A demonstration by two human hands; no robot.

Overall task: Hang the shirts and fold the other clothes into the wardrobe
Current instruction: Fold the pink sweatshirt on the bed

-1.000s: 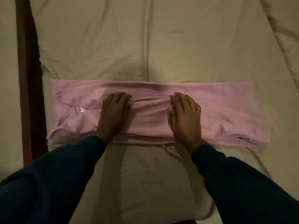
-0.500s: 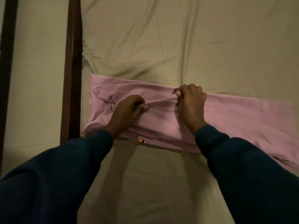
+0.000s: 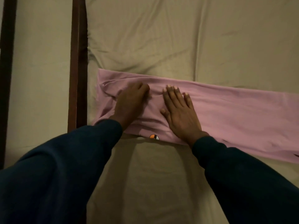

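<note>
- Pink garment (image 3: 226, 113) folded into a long band across the bed sheet (image 3: 161, 38), beside the wooden bed frame (image 3: 77, 62).
- Right hand (image 3: 179, 113) flat, fingers straight, pressing it.
- Left hand (image 3: 131, 102) resting on it, fingers slightly bent, clasping nothing.

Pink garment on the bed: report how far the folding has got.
Done: the pink garment lies folded lengthwise into a long band across the bed sheet. In hand: the right hand lies flat on its middle, and the left hand rests beside it on the bunched left end. Left: folding the band shorter and putting it away; no wardrobe is in view.
</note>
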